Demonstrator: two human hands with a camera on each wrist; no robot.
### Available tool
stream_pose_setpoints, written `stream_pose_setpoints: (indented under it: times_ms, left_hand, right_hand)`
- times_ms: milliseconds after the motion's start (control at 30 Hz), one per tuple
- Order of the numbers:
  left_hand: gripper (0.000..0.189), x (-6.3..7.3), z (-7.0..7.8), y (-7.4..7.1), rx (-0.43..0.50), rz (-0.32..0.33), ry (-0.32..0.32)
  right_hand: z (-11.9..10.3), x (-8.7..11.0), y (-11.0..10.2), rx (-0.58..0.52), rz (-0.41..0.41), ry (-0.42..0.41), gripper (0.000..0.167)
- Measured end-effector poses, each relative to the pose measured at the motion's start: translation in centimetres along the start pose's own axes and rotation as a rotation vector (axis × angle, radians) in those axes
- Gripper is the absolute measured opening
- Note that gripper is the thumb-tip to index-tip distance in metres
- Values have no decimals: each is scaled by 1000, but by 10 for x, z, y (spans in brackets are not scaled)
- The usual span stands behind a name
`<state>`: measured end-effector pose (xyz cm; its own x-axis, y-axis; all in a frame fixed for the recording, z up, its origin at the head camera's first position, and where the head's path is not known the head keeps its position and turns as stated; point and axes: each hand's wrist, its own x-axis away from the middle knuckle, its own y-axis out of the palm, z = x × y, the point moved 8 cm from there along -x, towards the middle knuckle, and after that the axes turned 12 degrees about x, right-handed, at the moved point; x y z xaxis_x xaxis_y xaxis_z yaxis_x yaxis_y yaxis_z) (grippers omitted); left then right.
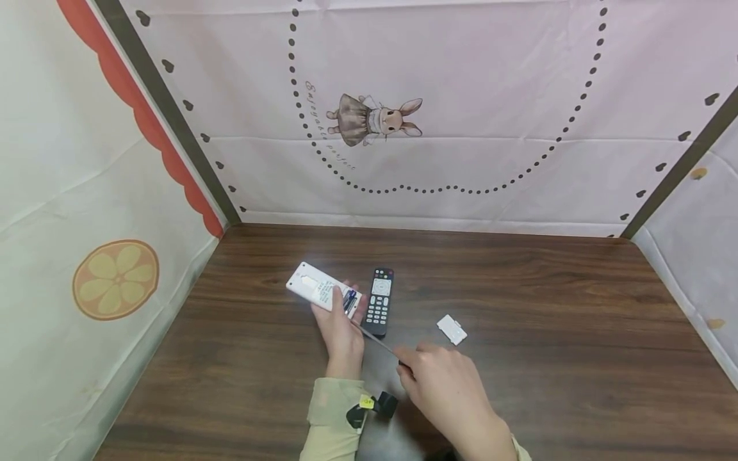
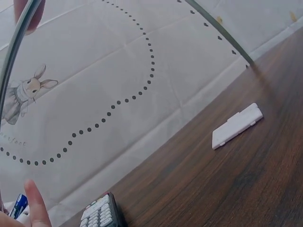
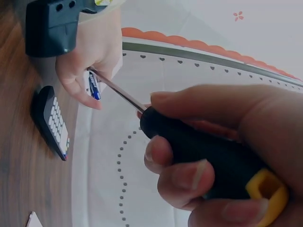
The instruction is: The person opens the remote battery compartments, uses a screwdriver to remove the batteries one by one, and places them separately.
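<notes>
My left hand point(image 1: 341, 330) holds a white remote control point(image 1: 316, 285) back side up, its thumb across the back. The battery compartment at the near end is uncovered, and blue batteries point(image 1: 350, 299) show in it. In my right hand point(image 1: 444, 384) is a screwdriver point(image 3: 203, 151) with a dark handle and a yellow end, gripped by curled fingers. Its metal shaft reaches to the near end of the white remote; whether the tip touches a battery is hidden. A white battery cover point(image 1: 452, 330) lies on the table, right of the hands.
A black remote control point(image 1: 379, 302) with white buttons lies on the wooden table point(image 1: 548, 307) just right of the left hand. Printed white cloth point(image 1: 461, 77) stands at the back and both sides. A small black camera point(image 1: 386, 404) is strapped to the left wrist.
</notes>
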<state>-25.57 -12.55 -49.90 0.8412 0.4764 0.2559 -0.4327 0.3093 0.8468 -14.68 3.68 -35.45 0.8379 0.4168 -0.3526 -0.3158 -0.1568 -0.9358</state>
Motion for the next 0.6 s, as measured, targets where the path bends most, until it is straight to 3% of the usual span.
stream_pose_setpoints:
  times_ms: [233,467,600]
  left_hand:
    - [46,1,4,-3,-13,35,16]
    - [49,1,10,-5,-53,64,82]
    - [57,0,10,-7,-67,83,77]
  right_hand:
    - [-6,1,-1,-12,22,-28,12]
    - [-11,2,-6,-5,88,-39,13]
    - [-11,3,-7,-16,101,-32,18]
